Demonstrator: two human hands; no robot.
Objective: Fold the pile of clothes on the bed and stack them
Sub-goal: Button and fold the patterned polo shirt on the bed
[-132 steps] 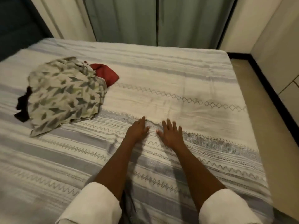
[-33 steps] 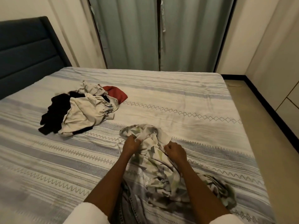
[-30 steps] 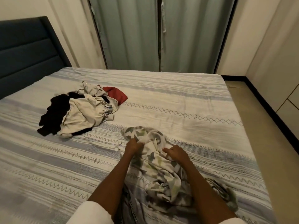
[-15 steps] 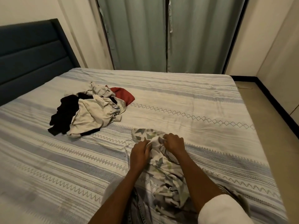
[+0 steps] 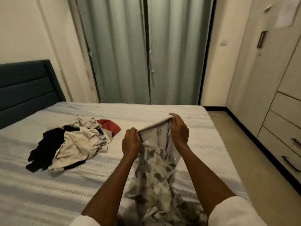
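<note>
While our left hand (image 5: 131,141) and right hand (image 5: 179,129) pinch the shirt's (image 5: 154,173) band taut above the bed (image 5: 162,111), its body hangs crumpled. We should shake it straight and lay it flat, well apart from the pile (image 5: 70,142), before folding.

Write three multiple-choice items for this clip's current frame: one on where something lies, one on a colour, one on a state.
1. Where does the pile of clothes lie relative to the hands?
A. To their left on the bed
B. On the floor
C. On the headboard

2. What colour is the garment at the pile's far edge?
A. Yellow
B. Red
C. Blue

3. How is the patterned garment held?
A. Lying flat, untouched
B. Folded on the pile
C. Held up by its top edge in both hands

Answers: 1 A, it sits on the bed left of them. 2 B, the red garment shows there. 3 C, left hand and right hand pinch the edge.
</note>
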